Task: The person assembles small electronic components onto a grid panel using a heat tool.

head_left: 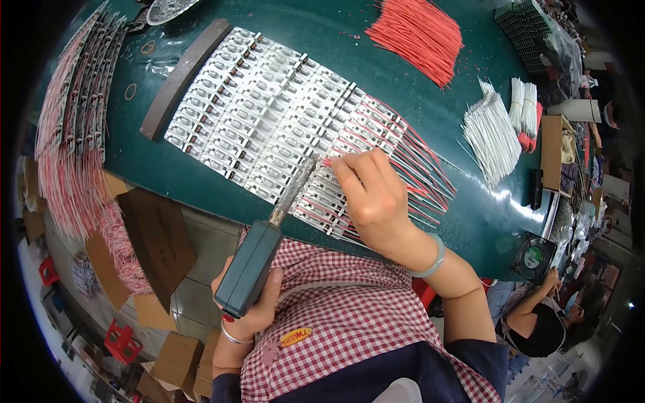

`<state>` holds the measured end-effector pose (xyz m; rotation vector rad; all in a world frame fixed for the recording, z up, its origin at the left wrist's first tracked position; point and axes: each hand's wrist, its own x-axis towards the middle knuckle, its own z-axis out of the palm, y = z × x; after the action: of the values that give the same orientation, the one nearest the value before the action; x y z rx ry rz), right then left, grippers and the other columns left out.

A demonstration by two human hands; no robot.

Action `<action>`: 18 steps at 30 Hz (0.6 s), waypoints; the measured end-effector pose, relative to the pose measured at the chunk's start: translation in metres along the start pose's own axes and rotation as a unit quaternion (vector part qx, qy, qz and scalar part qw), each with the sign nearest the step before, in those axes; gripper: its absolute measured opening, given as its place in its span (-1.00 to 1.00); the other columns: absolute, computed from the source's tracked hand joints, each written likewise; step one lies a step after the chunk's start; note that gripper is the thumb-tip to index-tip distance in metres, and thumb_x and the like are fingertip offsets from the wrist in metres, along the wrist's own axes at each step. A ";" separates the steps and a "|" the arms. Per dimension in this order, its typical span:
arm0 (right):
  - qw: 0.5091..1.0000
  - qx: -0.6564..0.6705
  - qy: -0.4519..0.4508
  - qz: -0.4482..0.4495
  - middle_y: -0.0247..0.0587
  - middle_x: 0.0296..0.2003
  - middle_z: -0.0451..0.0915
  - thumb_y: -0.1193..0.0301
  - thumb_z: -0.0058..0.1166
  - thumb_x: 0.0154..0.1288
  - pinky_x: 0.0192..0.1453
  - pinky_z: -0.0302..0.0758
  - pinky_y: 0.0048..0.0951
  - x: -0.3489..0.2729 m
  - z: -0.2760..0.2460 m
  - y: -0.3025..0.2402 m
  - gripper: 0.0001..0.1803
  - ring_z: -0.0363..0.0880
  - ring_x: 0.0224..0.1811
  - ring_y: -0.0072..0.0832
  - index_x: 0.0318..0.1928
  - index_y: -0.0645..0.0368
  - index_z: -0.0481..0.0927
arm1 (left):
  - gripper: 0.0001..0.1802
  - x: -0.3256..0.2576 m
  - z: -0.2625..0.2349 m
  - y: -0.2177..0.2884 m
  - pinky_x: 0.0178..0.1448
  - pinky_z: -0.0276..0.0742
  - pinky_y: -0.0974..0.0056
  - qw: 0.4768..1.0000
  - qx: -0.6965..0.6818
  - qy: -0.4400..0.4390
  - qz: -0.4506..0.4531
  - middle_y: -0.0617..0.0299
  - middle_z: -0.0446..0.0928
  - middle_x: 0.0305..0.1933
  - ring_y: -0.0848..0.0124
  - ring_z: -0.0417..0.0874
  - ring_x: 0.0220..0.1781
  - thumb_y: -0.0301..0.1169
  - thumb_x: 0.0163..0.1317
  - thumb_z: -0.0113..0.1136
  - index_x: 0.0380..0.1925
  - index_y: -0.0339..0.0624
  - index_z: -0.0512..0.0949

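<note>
My left hand (259, 295) is closed round a dark green, boxy hand tool (250, 267) with a rough silvery metal barrel (293, 190). Its exact kind is unclear. The barrel slants up over a flat array of metal-and-white small boards (269, 114), and its tip is close to my right fingertips. My right hand (371, 191) is held in a pinch above the right part of the array, with small red pieces (327, 162) at the fingertips. Red and white wires (423, 171) run from the array's right side, partly hidden by that hand.
A dark bar (185, 77) lies along the array's left end. Red strands (416, 40) and white strands (492, 134) lie in piles farther right. Wired strips (74, 127) hang over the left edge near a cardboard box (154, 242). A small fan (534, 256) and another person (541, 322) are at right.
</note>
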<state>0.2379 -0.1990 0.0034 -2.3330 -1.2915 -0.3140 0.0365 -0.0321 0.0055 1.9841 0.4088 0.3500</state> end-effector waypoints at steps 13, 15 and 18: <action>0.999 0.023 0.041 0.001 -0.16 -0.26 0.64 0.65 0.21 -0.13 -0.33 0.54 -0.34 -0.005 0.004 -0.007 -0.57 0.57 -0.30 -0.29 -0.11 0.38 0.68 | -0.75 -0.009 -0.001 -0.005 -0.33 0.59 0.27 1.000 -0.008 -0.004 -0.004 0.01 0.66 -0.29 0.22 0.70 -0.42 -0.53 0.12 0.44 -0.19 -0.38 0.69; 0.999 0.026 0.045 -0.004 -0.16 -0.26 0.64 0.65 0.21 -0.12 -0.33 0.54 -0.35 -0.005 0.005 -0.007 -0.58 0.57 -0.31 -0.29 -0.11 0.38 0.68 | -0.75 -0.009 -0.002 -0.004 -0.31 0.60 0.27 1.000 -0.014 -0.005 -0.002 0.00 0.67 -0.29 0.21 0.71 -0.40 -0.53 0.12 0.44 -0.19 -0.39 0.69; 0.999 0.024 0.044 -0.004 -0.15 -0.26 0.64 0.65 0.21 -0.11 -0.34 0.53 -0.34 -0.005 0.005 -0.007 -0.59 0.56 -0.31 -0.29 -0.12 0.37 0.67 | -0.75 -0.008 -0.003 -0.004 -0.28 0.62 0.27 0.999 -0.008 -0.027 -0.021 -0.01 0.68 -0.27 0.20 0.73 -0.38 -0.54 0.12 0.43 -0.18 -0.40 0.69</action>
<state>0.2296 -0.1970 -0.0013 -2.2488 -1.2522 -0.3790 0.0274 -0.0321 0.0029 1.9622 0.4116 0.2707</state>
